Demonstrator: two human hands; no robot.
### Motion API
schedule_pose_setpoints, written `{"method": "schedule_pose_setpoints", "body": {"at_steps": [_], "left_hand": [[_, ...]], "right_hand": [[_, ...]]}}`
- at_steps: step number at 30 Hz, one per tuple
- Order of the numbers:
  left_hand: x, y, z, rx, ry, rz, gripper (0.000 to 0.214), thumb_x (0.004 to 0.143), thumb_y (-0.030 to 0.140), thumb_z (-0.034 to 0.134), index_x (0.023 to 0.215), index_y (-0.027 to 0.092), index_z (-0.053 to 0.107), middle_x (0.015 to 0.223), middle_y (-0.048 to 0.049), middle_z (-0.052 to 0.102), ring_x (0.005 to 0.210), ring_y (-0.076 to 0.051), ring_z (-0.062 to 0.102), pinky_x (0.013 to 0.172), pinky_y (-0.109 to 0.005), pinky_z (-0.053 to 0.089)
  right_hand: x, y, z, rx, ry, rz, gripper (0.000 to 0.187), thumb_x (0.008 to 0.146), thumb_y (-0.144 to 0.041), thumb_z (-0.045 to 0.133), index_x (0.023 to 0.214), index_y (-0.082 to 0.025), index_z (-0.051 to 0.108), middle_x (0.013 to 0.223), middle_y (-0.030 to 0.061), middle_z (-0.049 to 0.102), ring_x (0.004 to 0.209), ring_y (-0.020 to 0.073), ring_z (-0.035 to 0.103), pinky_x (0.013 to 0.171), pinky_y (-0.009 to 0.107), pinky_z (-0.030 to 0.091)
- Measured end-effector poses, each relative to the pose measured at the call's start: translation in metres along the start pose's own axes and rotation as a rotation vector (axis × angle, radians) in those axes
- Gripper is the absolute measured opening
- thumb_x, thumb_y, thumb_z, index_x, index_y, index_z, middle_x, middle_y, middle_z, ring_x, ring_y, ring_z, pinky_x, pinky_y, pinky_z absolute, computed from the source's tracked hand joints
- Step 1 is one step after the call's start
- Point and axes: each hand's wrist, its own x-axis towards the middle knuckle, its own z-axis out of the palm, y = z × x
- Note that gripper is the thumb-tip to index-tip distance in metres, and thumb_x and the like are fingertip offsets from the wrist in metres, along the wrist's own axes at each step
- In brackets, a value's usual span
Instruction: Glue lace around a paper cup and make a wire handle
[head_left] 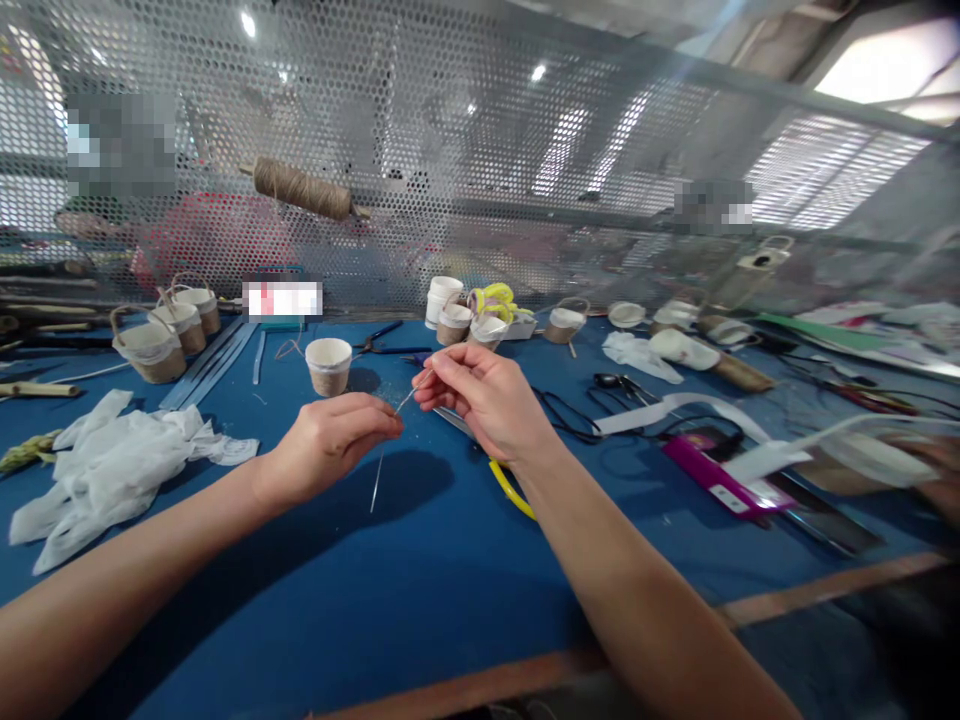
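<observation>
A thin pale strand of string [406, 402] runs between my two hands above the blue table. My left hand [330, 442] pinches it with fingertips pressed together, and a loose end hangs below. Thumb and fingers of my right hand [487, 398] close on the strand's upper part, slightly higher than the left. Just beyond the left hand stands a small cup [328, 368], white-rimmed and wrapped in brown, with a thin twine piece beside it. Scissors with a yellow handle [511, 490] lie partly hidden under my right forearm.
White crumpled cloth [131, 470] lies at left near several twine-handled cups [154, 352]. A twine spool [301, 188] hangs on the perforated screen [420, 150]. Pliers [386, 340] lie behind the cup. At right are a purple box [720, 475], black cables and another person's hand [943, 462].
</observation>
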Motion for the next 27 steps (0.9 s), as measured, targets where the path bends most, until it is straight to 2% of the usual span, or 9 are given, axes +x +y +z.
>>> {"method": "schedule_pose_setpoints", "body": {"at_steps": [7, 14, 20, 27], "left_hand": [[-0.001, 0.001, 0.003, -0.022, 0.003, -0.029, 0.013, 0.084, 0.015, 0.051, 0.079, 0.013, 0.063, 0.076, -0.0068, 0.07, 0.071, -0.012, 0.066, 0.065, -0.02, 0.054], [0.0, 0.005, 0.006, -0.132, 0.034, -0.093, 0.009, 0.081, 0.014, 0.056, 0.077, 0.013, 0.063, 0.073, -0.0061, 0.071, 0.069, -0.012, 0.067, 0.064, -0.019, 0.055], [0.002, 0.007, 0.006, -0.188, 0.042, -0.115, 0.007, 0.079, 0.013, 0.058, 0.076, 0.012, 0.064, 0.073, -0.0067, 0.071, 0.068, -0.012, 0.067, 0.064, -0.02, 0.055], [0.003, 0.01, 0.005, -0.254, 0.025, -0.149, 0.007, 0.079, 0.017, 0.059, 0.076, 0.013, 0.064, 0.073, -0.0062, 0.071, 0.068, -0.012, 0.067, 0.062, -0.02, 0.056]], "right_hand": [[0.001, 0.003, 0.001, -0.094, 0.042, -0.097, 0.017, 0.074, -0.03, 0.064, 0.069, -0.015, 0.057, 0.061, -0.0006, 0.065, 0.051, 0.0094, 0.061, 0.052, 0.023, 0.051], [0.002, 0.005, 0.001, -0.059, -0.074, -0.039, 0.02, 0.069, -0.031, 0.069, 0.071, -0.016, 0.054, 0.063, -0.0021, 0.065, 0.053, 0.0081, 0.06, 0.053, 0.021, 0.05], [0.002, 0.003, -0.001, -0.025, -0.092, 0.028, 0.022, 0.068, -0.033, 0.069, 0.071, -0.017, 0.054, 0.063, -0.0021, 0.065, 0.054, 0.008, 0.06, 0.055, 0.022, 0.049], [0.003, 0.006, -0.001, -0.015, -0.048, -0.005, 0.021, 0.068, -0.032, 0.069, 0.069, -0.017, 0.054, 0.061, -0.0041, 0.062, 0.052, 0.0065, 0.057, 0.055, 0.021, 0.048]]}}
